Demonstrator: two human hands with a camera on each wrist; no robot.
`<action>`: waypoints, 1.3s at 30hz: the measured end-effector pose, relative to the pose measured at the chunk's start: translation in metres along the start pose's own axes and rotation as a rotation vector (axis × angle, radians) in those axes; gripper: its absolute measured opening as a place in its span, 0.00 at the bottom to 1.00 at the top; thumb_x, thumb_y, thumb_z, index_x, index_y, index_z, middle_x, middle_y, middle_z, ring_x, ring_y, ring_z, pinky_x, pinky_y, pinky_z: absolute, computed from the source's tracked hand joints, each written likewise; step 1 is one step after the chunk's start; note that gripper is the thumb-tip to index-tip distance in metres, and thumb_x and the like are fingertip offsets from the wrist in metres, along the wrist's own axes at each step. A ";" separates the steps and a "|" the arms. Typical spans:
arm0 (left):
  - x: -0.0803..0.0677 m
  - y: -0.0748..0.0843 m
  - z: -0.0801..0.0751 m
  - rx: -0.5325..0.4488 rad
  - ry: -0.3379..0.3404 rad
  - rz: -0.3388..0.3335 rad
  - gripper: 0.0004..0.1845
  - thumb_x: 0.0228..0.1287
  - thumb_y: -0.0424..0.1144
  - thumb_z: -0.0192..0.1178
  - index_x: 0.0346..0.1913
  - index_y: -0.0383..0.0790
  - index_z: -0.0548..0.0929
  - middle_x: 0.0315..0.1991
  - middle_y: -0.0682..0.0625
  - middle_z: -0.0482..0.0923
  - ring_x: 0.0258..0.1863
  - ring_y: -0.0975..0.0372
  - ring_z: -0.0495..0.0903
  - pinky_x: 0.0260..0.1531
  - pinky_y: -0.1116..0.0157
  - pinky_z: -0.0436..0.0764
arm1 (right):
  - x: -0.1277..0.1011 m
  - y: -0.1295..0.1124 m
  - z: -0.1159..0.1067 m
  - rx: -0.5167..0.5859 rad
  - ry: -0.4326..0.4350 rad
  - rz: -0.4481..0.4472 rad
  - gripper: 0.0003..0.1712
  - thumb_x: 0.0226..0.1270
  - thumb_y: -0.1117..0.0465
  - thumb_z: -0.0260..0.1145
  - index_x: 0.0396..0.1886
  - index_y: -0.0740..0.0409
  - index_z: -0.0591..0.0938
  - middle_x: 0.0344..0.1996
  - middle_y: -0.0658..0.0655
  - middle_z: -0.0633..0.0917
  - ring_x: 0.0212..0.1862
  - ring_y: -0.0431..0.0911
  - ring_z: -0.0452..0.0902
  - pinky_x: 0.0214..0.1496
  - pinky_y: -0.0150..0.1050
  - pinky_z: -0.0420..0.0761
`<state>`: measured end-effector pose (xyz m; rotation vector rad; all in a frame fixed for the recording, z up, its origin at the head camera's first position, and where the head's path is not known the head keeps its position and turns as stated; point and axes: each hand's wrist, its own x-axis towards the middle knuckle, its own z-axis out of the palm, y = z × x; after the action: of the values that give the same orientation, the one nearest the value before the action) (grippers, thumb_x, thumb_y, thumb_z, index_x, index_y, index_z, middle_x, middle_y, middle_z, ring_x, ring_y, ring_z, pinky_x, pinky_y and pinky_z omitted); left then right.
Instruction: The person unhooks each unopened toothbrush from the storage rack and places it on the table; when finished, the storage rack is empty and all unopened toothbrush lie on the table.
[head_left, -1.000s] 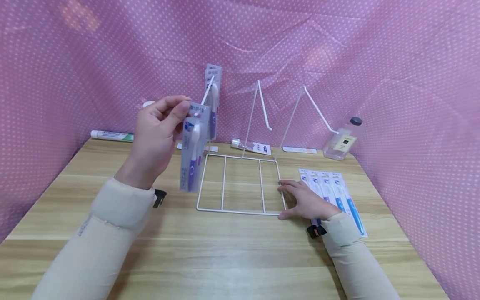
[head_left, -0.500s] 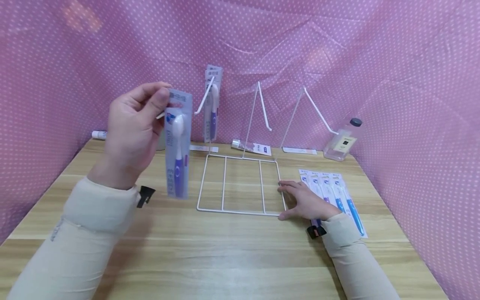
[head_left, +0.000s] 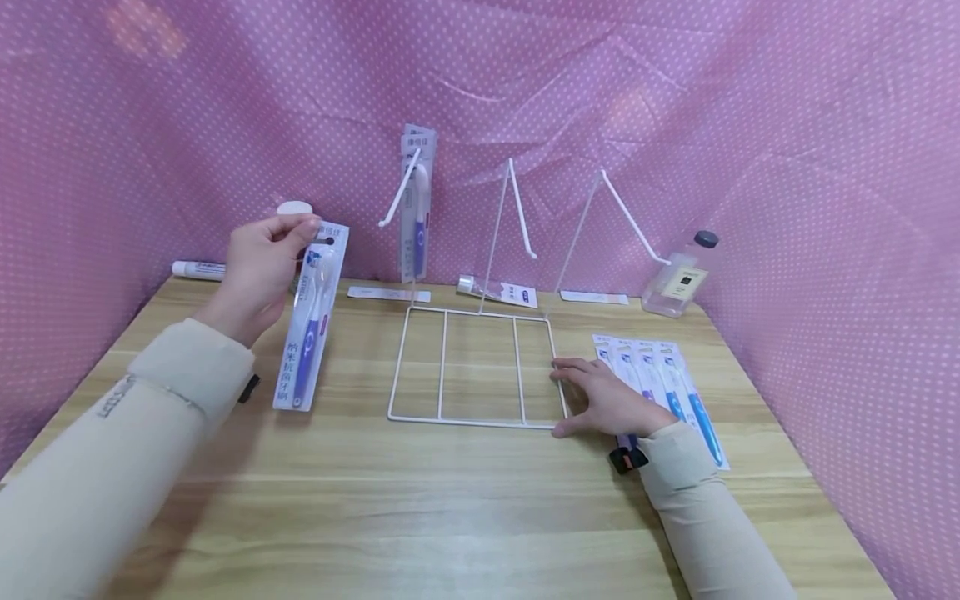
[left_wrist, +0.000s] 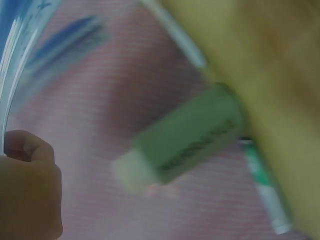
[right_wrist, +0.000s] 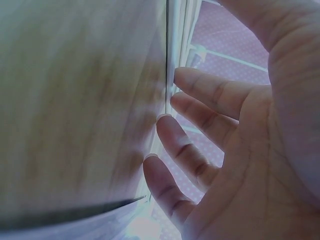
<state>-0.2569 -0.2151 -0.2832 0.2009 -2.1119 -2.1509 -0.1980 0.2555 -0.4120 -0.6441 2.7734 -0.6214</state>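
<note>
Between thumb and fingers my left hand [head_left: 258, 271] pinches the top of a packaged purple toothbrush [head_left: 306, 333], which hangs tilted, left of the white wire rack [head_left: 480, 422]. In the left wrist view, part of that package [left_wrist: 12, 55] shows above the curled fingers. Two or more packaged toothbrushes [head_left: 422, 237] hang on the rack's left hook; the middle and right hooks are bare. My right hand [head_left: 609, 402] rests at the base's right side, fingers spread and touching the wire. Beneath and beside its wrist lie several packaged toothbrushes [head_left: 671, 392], partly covered.
Along the back stand or lie a clear bottle with a black cap [head_left: 678, 287], a toothpaste tube [head_left: 501, 291], flat white strips [head_left: 390, 293] and a white tube [head_left: 198, 270]. A green bottle [left_wrist: 190, 135] shows in the left wrist view. A pink dotted curtain [head_left: 300, 108] surrounds the table.
My left hand has carried the packaged toothbrush left and away from the left hook's tip, then lower. The right hand has stayed at the rack's base.
</note>
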 end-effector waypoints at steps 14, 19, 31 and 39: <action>0.050 -0.078 -0.018 0.145 0.100 -0.145 0.18 0.80 0.42 0.59 0.65 0.36 0.82 0.42 0.58 0.79 0.39 0.71 0.77 0.38 0.79 0.82 | 0.001 -0.001 -0.002 0.003 -0.004 0.011 0.54 0.53 0.38 0.84 0.75 0.56 0.75 0.83 0.58 0.65 0.81 0.62 0.58 0.82 0.64 0.62; 0.057 -0.091 -0.026 0.323 0.046 -0.152 0.19 0.81 0.39 0.58 0.67 0.34 0.79 0.44 0.57 0.76 0.40 0.71 0.75 0.45 0.74 0.82 | 0.000 -0.001 -0.001 0.016 -0.013 0.016 0.54 0.53 0.39 0.84 0.76 0.56 0.75 0.83 0.58 0.64 0.81 0.62 0.57 0.82 0.64 0.62; 0.059 -0.106 -0.043 0.582 -0.191 -0.136 0.21 0.79 0.34 0.59 0.68 0.28 0.75 0.53 0.40 0.80 0.44 0.62 0.84 0.48 0.66 0.87 | 0.001 -0.001 0.001 0.015 -0.013 0.010 0.55 0.53 0.38 0.84 0.76 0.56 0.75 0.83 0.58 0.64 0.81 0.62 0.58 0.82 0.65 0.63; 0.042 -0.103 -0.025 0.720 -0.315 -0.048 0.24 0.79 0.43 0.60 0.66 0.29 0.77 0.54 0.36 0.83 0.51 0.51 0.84 0.49 0.61 0.85 | 0.002 0.005 0.002 0.011 -0.007 0.007 0.56 0.53 0.35 0.83 0.77 0.56 0.74 0.83 0.57 0.64 0.82 0.62 0.57 0.83 0.65 0.61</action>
<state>-0.2925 -0.2455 -0.3865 -0.0344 -3.0091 -1.4120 -0.2007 0.2578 -0.4163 -0.6330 2.7630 -0.6314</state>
